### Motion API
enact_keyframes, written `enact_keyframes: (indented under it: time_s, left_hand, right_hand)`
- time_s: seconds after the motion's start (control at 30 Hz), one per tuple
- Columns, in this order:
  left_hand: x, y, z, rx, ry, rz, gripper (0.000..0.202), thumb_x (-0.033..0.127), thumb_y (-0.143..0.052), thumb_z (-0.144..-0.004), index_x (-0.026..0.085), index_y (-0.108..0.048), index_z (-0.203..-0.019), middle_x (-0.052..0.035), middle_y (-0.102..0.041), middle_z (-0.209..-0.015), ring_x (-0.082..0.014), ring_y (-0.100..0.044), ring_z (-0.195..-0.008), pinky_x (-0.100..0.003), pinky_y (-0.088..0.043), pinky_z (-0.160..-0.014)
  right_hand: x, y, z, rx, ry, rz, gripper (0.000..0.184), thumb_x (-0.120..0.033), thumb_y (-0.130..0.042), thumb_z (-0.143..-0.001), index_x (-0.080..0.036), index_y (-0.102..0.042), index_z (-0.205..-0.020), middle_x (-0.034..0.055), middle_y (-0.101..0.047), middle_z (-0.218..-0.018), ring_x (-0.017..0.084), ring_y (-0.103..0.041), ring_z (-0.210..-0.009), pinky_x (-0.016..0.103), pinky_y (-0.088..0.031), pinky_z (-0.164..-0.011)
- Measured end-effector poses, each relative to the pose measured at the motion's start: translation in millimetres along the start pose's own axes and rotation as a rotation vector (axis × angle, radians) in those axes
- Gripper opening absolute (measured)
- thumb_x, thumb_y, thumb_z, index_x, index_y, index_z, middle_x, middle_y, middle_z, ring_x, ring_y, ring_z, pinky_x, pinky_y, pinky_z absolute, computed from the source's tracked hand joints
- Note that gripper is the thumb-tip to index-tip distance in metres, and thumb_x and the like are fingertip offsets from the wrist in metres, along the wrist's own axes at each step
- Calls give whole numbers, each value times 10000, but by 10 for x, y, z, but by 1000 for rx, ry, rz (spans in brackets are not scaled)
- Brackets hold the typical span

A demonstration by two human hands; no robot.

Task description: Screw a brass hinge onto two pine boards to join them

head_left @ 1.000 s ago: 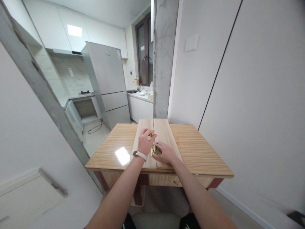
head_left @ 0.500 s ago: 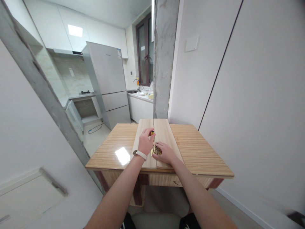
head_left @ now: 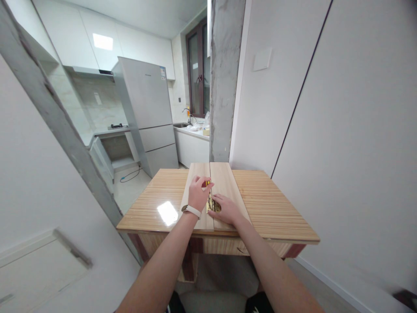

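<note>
Two pale wooden boards point(head_left: 224, 176) lie side by side along the middle of a striped wooden table point(head_left: 270, 204). A brass hinge point(head_left: 213, 205) sits across the seam between them. My left hand point(head_left: 198, 194), with a white wristband, is closed round a small screwdriver with a yellow and red handle point(head_left: 206, 184), held upright over the hinge. My right hand point(head_left: 224, 209) lies flat on the right board, fingers pressing on the hinge.
A grey concrete pillar point(head_left: 224, 82) stands right behind the table, with white walls to the right. Beyond on the left is a kitchen with a silver fridge point(head_left: 148, 113) and a counter with a sink point(head_left: 192, 130). A slanted grey beam point(head_left: 55, 117) crosses the left.
My left hand has turned slightly on the screwdriver handle, so red now shows beside the yellow. My right hand and the boards have stayed in place.
</note>
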State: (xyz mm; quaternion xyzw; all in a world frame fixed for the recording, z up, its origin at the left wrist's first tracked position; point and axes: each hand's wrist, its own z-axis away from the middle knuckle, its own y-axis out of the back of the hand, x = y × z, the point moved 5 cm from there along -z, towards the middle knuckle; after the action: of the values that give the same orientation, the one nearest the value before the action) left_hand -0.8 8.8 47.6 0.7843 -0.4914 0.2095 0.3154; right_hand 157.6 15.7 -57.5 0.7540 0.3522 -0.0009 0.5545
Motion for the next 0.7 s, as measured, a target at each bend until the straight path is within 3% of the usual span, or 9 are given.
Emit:
enact_keyframes:
  time_s: [0.4,0.7]
  left_hand:
    - [-26,3,-20,-51,-3,64,248,105,-620,-913,254,-687,-1100,-48,-663,-1036,-176,-670,-917,-333,-603,-817]
    - [-5,-1,5,-21,-15,59,202,190,-758,-848,234,-709,-1039,-40,-638,-1021,-170,-674,-897,-339,-608,-831]
  right_hand:
    - [52,-38,4,8,7,4,748,-617,-697,-770,-292,-557,-1429,76,-563,-1448,279,-523,-1319,439,-380,-1140]
    - [41,-35,2,7,-10,4,748,-630,-694,-763,-289,-570,-1416,78,-556,-1458,293,-513,-1330,451,-373,-1145]
